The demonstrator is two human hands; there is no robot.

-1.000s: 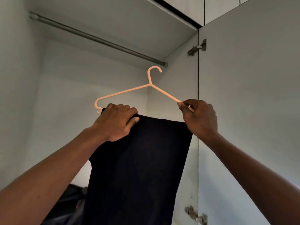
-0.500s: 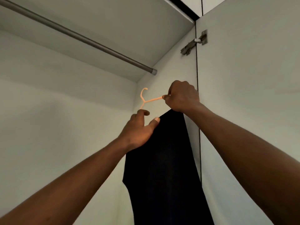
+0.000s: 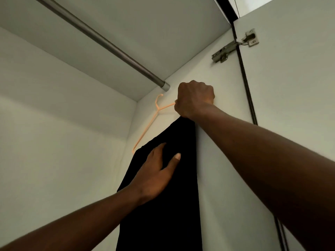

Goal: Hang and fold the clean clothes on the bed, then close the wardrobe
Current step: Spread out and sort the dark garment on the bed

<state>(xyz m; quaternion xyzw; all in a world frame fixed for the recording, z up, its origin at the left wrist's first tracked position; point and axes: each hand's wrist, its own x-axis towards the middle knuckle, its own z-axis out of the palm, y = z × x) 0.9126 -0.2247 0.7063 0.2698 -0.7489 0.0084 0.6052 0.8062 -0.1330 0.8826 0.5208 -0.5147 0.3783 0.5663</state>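
Observation:
A peach plastic hanger [image 3: 147,127] carries a folded black garment [image 3: 168,205] inside the open wardrobe. My right hand [image 3: 194,99] is a fist gripping the hanger's right arm, high up near the right end of the grey rail [image 3: 101,39]. The hanger's hook sits just below the rail end; I cannot tell whether it touches the rail. My left hand [image 3: 157,171] lies flat on the black cloth with its fingers apart, lower down. The hanger's bottom bar is hidden under the cloth.
The wardrobe's white side wall [image 3: 217,160] is right behind the garment. The open white door [image 3: 290,87] stands at the right on a metal hinge [image 3: 233,47]. The white back panel [image 3: 54,142] fills the left.
My right hand has lifted the hanger higher toward the rail's right end. My left hand has let go of the hanger's end and now rests flat on the cloth. The camera has tilted further upward.

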